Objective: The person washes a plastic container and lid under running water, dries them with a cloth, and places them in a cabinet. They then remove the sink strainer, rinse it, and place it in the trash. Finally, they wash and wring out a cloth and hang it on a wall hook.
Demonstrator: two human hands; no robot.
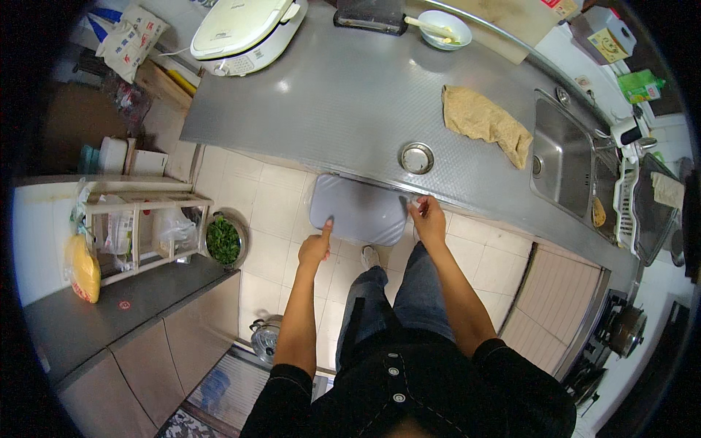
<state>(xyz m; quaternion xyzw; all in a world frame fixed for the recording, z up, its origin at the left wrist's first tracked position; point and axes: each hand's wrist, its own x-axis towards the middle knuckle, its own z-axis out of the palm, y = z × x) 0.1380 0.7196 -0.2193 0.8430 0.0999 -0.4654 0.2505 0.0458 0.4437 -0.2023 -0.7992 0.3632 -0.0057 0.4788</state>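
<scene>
A grey rectangular plastic lid or container point(358, 211) is held level in front of me, at the near edge of the steel counter. My left hand point(316, 247) grips its near left edge, thumb on top. My right hand point(429, 218) is at its right end, fingers pinched around something small and pale; whether they also grip the edge I cannot tell. A round metal dish point(417, 158) stands on the counter just beyond my right hand. To its right lies a crumpled tan cloth point(484, 121).
Around me are a steel counter point(328, 104), a white electric cooker point(241, 33), a bowl with a utensil point(446, 33) and a sink point(561, 159). At left, a bowl of chopped greens point(223, 240) sits beside a rack point(142, 230). A lidded pot point(266, 336) is low at left.
</scene>
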